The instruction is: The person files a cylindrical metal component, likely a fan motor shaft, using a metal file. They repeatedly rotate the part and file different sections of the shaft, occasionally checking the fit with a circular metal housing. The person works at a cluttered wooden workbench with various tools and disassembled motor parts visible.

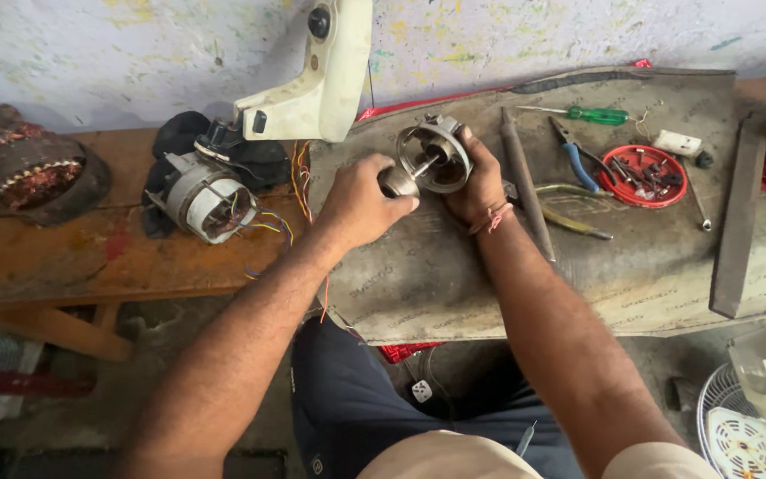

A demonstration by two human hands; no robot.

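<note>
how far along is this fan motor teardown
Done: the stator with loose coloured wires lies apart on the wooden bench, beside the cream fan body. In hand: the left hand and right hand hold the round metal end cover on its shaft. Left: nothing looks rejoined yet.

We look down from head height, one view only, facing the wall (135,53) across the bench (90,257), close above our hands (361,208) at mid-frame.
</note>
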